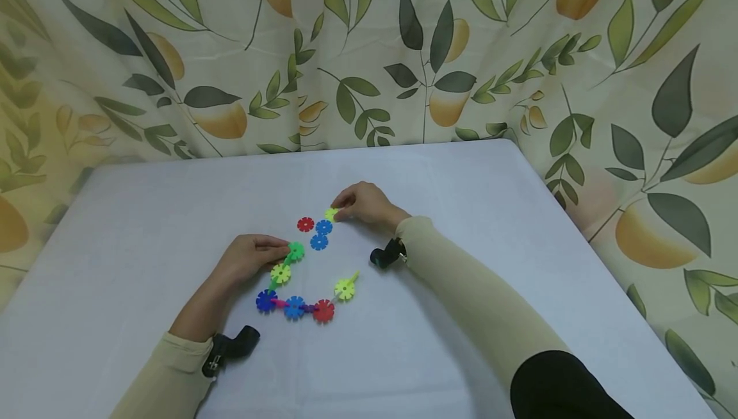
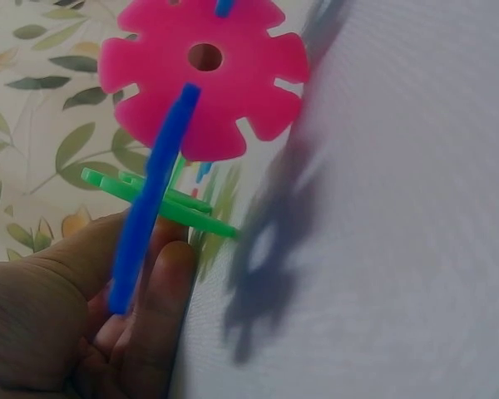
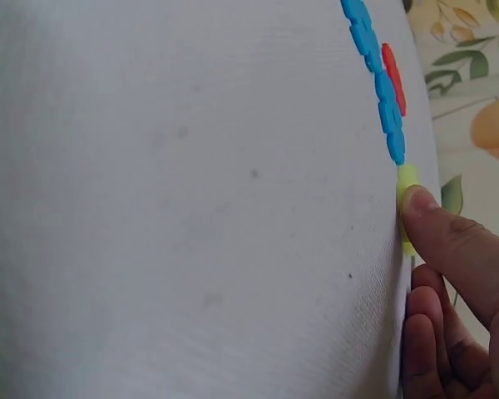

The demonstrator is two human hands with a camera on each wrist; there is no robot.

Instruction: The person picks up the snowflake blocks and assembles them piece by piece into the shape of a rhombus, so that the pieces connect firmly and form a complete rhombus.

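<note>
My left hand [image 1: 245,259] pinches a green notched plastic disc [image 1: 296,252] at the upper end of a chain of interlocking discs. That chain curves down through a yellow disc [image 1: 280,273], a dark blue one [image 1: 266,301] and a red one [image 1: 324,311] to a yellow disc [image 1: 344,289] at its other end. A pink disc [image 2: 258,91] looms large in the left wrist view, with a blue disc [image 2: 137,249] edge-on before the fingers. Farther back, my right hand [image 1: 369,204] pinches a loose yellow disc [image 1: 330,214] between thumb and fingers, partly covering it.
Beside the right hand lie two loose blue discs [image 1: 319,241] and a red disc [image 1: 305,224]. All rest on a white-covered table [image 1: 461,214]. A leaf-patterned curtain [image 1: 357,54] hangs behind it. A small black camera [image 1: 387,254] sits on each wrist.
</note>
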